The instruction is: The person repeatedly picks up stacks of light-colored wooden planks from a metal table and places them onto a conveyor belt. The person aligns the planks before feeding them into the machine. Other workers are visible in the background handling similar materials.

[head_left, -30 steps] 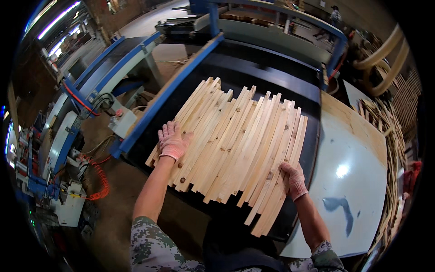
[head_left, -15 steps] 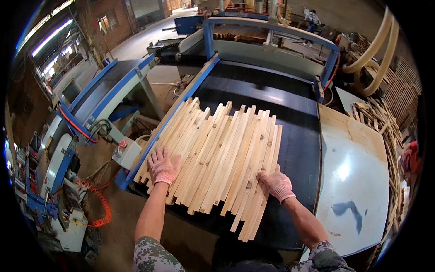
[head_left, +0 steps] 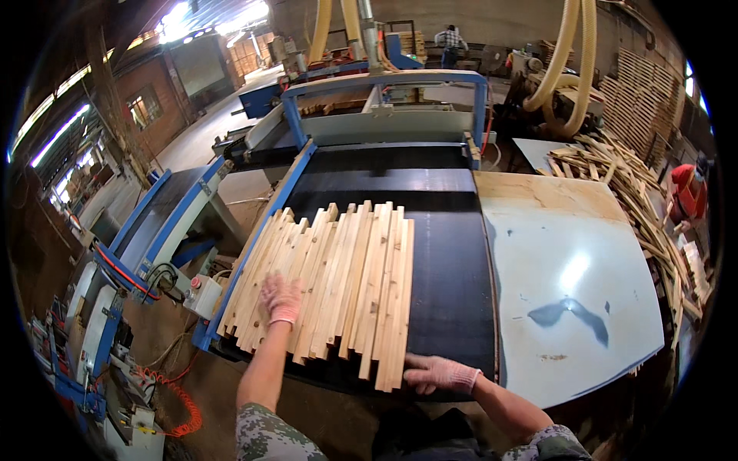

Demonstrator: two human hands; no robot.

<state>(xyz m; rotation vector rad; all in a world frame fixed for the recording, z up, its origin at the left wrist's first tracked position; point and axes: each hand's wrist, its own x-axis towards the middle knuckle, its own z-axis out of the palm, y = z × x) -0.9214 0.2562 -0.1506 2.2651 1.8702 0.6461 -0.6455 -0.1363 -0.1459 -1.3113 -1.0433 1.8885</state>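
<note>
A batch of pale wooden strips (head_left: 338,284) lies side by side on a black conveyor belt (head_left: 452,292), against the blue-edged rail (head_left: 257,230) on the left. Their ends are uneven, and several strips stick out toward me. My left hand (head_left: 281,298), in a pinkish knit glove, rests on the strips left of the middle with its fingers spread. In a matching glove, my right hand (head_left: 442,375) is low at the near right corner of the batch. Its fingers point left, partly bent, by the end of the outermost strip, and it grips no strip.
A shiny pale sheet-topped table (head_left: 576,284) adjoins the belt on the right. Beyond it lies a heap of scrap strips (head_left: 646,207). A blue machine frame (head_left: 384,81) spans the belt's far end. On the left stand another conveyor (head_left: 165,207) and a control box (head_left: 203,296). A person (head_left: 450,44) is far back.
My view has swung right and up, so the batch appears farther left. My right hand has moved from the batch's right side down to its near right corner. My left hand stays on the strips.
</note>
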